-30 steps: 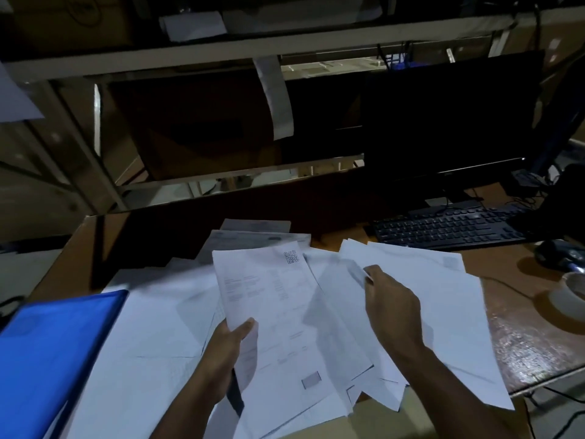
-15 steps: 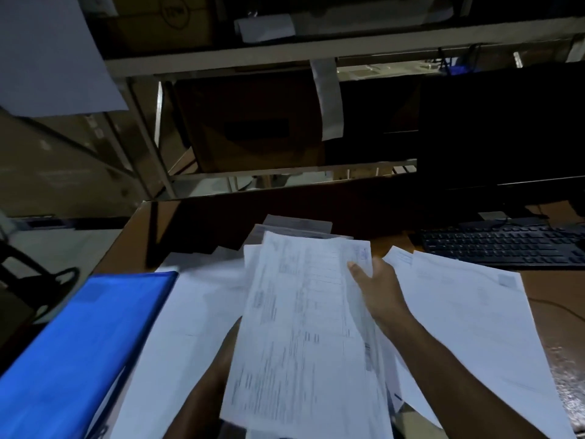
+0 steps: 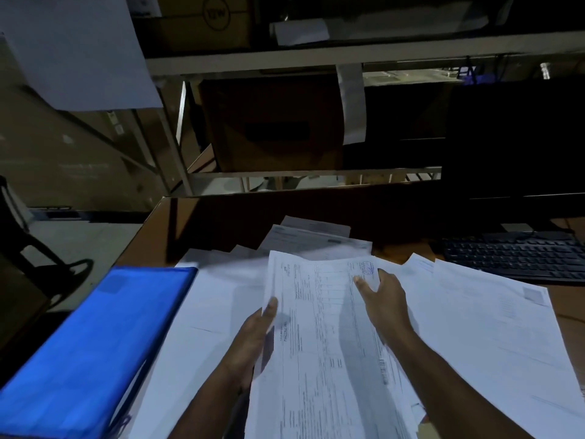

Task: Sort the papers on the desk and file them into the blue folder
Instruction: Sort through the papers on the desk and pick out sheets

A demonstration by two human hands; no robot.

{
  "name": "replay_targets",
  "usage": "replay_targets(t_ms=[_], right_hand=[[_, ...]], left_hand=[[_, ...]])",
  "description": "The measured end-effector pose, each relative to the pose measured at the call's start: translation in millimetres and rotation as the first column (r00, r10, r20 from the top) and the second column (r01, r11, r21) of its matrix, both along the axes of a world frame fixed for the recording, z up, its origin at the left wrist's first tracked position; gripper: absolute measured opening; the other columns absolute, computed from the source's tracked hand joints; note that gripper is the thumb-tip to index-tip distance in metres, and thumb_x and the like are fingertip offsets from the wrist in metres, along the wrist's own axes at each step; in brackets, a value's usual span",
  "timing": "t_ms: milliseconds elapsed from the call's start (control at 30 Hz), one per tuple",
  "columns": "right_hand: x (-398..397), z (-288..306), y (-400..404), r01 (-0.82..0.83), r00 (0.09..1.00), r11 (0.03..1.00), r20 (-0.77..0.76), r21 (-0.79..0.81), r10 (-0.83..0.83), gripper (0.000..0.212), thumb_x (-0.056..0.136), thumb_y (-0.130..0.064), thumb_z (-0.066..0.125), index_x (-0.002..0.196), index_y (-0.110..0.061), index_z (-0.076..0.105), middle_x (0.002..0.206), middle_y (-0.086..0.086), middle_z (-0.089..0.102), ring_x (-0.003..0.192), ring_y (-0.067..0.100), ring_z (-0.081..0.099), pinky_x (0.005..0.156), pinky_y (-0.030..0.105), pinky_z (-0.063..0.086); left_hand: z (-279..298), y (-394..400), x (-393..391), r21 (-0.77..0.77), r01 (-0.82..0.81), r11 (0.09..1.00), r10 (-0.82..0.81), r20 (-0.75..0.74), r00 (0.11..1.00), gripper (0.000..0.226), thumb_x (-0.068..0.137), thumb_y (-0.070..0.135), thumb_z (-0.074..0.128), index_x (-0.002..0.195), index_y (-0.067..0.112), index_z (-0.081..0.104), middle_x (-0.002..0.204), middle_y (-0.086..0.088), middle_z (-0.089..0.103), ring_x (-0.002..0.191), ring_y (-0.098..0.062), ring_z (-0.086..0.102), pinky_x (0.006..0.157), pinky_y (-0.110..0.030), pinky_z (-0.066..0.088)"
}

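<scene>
A printed form [image 3: 326, 337] had been brought on top of the earlier sheet and was held by both hands: the left hand [image 3: 253, 340] pinched its left edge, the right hand [image 3: 384, 301] its upper corner. Sorting was judged ongoing; the blue folder [image 3: 95, 343] lay closed at the left, beside the loose papers [image 3: 493, 327] on the desk [image 3: 566, 315].

Dell logo on cardboard box [image 3: 202, 23], upside down

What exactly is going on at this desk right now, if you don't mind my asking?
A person is sorting papers. Both hands hold one printed sheet above the pile: the left hand grips its left edge, the right hand its top right corner. More papers lie spread over the desk. The blue folder lies closed at the left, so nothing looks filed yet.
</scene>
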State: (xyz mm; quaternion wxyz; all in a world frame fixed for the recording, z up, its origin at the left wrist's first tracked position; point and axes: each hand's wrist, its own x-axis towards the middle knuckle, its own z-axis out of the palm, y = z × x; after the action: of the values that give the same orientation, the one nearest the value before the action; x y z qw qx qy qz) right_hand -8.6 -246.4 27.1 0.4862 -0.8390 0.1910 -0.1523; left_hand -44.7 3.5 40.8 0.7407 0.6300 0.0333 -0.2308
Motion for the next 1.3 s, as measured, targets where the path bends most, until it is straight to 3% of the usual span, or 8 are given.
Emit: replay_targets(t_ms=[133,300,500,633,833,1067,1200,1300], right_hand=[[-2,-3,10,0.035,0.999,0.999,-0.012,0.025,-0.035,0.032,0.094,-0.044,0.062,0.112,-0.018,0.064,0.115,0.002,0.066,0.099,0.019,0.065,0.084,0.039,0.059],[-9,1,18,0.033,0.999,0.998,-0.001,0.046,-0.033,0.038,0.094,-0.039,0.065,0.119,-0.015,0.05,0.116,-0.001,0.052,0.105,0.021,0.057,0.082,0.031,0.049],[-15,30,28,-0.165,0.971,0.824,-0.059,0.542,0.233,0.042,0.099,-0.046,0.054,0.132,-0.021,0.055,0.125,-0.012,0.064,0.114,0.014,0.059,0.095,0.036,0.045],[-17,52,38,-0.227,0.974,0.866,0.09,0.446,0.209,0.031,0.103,-0.032,0.052,0.133,-0.026,0.055,0.127,-0.007,0.066,0.116,0.017,0.062,0.093,0.035,0.052],[-26,77,49,-0.268,0.935,0.892,0.322,0.363,0.15,0.02,0.103,-0.028,0.052,0.122,-0.034,0.047,0.114,-0.014,0.062,0.104,0.01,0.061,0.075,0.022,0.05],[-33,44,63,-0.216,0.976,0.866,0.129,0.451,0.177,0.025,0.105,-0.022,0.048,0.13,-0.025,0.051,0.12,-0.002,0.061,0.115,0.024,0.056,0.082,0.034,0.052],[-32,57,63,-0.198,0.979,0.874,0.134,0.444,0.154,0.013,0.106,-0.024,0.046,0.117,-0.027,0.05,0.099,-0.013,0.059,0.095,0.013,0.057,0.066,0.019,0.043],[-33,55,67,-0.22,0.975,0.878,0.115,0.426,0.189,0.017,0.105,-0.024,0.046,0.121,-0.025,0.052,0.105,-0.008,0.062,0.096,0.011,0.059,0.069,0.021,0.048]], left_hand=[[-4,4,-2,0.072,0.003,0.997,-0.007,0.057,0.998,0.051,0.09,0.036,0.073,0.135,0.014,0.061,0.122,-0.009,0.077,0.109,-0.03,0.075,0.091,-0.049,0.062],[0,12,2,0.106,-0.072,0.992,0.056,0.141,0.988,0.04,0.099,0.038,0.066,0.133,0.019,0.065,0.124,-0.003,0.077,0.114,-0.026,0.074,0.105,-0.055,0.055],[27,17,12,0.059,-0.187,0.981,0.164,0.27,0.949,0.036,0.103,0.044,0.054,0.131,0.025,0.066,0.12,0.005,0.078,0.111,-0.018,0.075,0.097,-0.041,0.059],[46,19,19,0.046,-0.279,0.959,0.237,0.409,0.881,0.025,0.104,0.036,0.055,0.124,0.029,0.067,0.115,0.011,0.079,0.108,-0.014,0.075,0.082,-0.027,0.062],[65,24,27,-0.046,-0.368,0.929,0.334,0.536,0.775,0.03,0.085,0.03,0.081,0.11,0.019,0.068,0.109,0.006,0.079,0.103,-0.018,0.074,0.085,-0.039,0.062],[31,21,20,0.045,-0.33,0.943,0.278,0.436,0.856,0.038,0.082,0.036,0.085,0.116,0.027,0.069,0.112,0.011,0.077,0.113,-0.019,0.07,0.08,-0.031,0.064],[33,19,15,0.065,-0.321,0.945,0.26,0.445,0.857,0.025,0.089,0.041,0.077,0.111,0.035,0.069,0.107,0.022,0.076,0.107,-0.013,0.07,0.081,-0.029,0.063],[31,24,14,0.047,-0.344,0.938,0.293,0.422,0.858,0.03,0.086,0.044,0.071,0.113,0.031,0.071,0.11,0.014,0.078,0.103,-0.011,0.074,0.083,-0.031,0.064]])
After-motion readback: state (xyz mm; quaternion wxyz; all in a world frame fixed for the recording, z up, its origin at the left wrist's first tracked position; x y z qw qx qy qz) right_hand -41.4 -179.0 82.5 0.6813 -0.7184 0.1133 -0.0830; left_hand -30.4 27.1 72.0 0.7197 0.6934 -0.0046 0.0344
